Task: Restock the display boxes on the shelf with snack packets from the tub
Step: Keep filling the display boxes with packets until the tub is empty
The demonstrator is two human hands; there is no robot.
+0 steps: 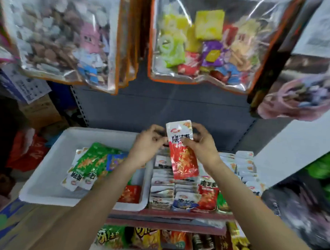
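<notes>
Snack packet [182, 149], red and white, held upright above the display boxes [184, 189]: long axis near vertical, white end up, red end down and tilted slightly right. Shelf [166, 217] carries a white tub [46, 176] at left holding several green packets [88, 163], one blue and one red; the boxes at right stand packed in rows. Two clear hanging bags [200, 42] of mixed snacks above. Left hand [148, 145] and right hand [201, 144] both pinch the packet's upper half.
</notes>
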